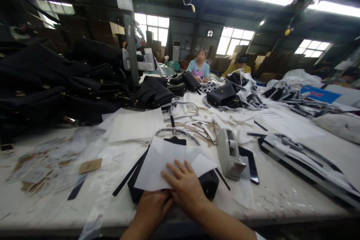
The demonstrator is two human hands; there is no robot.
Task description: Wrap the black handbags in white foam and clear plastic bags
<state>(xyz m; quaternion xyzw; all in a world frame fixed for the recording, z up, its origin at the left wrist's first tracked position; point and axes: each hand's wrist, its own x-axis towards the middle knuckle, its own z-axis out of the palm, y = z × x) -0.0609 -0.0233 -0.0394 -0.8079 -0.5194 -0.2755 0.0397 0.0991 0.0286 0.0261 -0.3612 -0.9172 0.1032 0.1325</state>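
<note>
A small black bag [209,183] lies at the near edge of the table, mostly covered by white sheets of paper [157,165]. My right hand [185,185] lies flat on the paper over the bag, fingers spread and pointing away to the left. My left hand [152,210] is just below the paper's near edge, its fingers tucked under the sheet and the right hand, so I cannot see what they grip. A black strap [129,174] runs out from the bag to the left.
A grey tape dispenser [229,153] stands right of the bag. A heap of black bags [56,82] fills the left. Paper slips, tags and plastic wrap litter the table [281,191]. Two people sit at the far end behind more bags [222,95].
</note>
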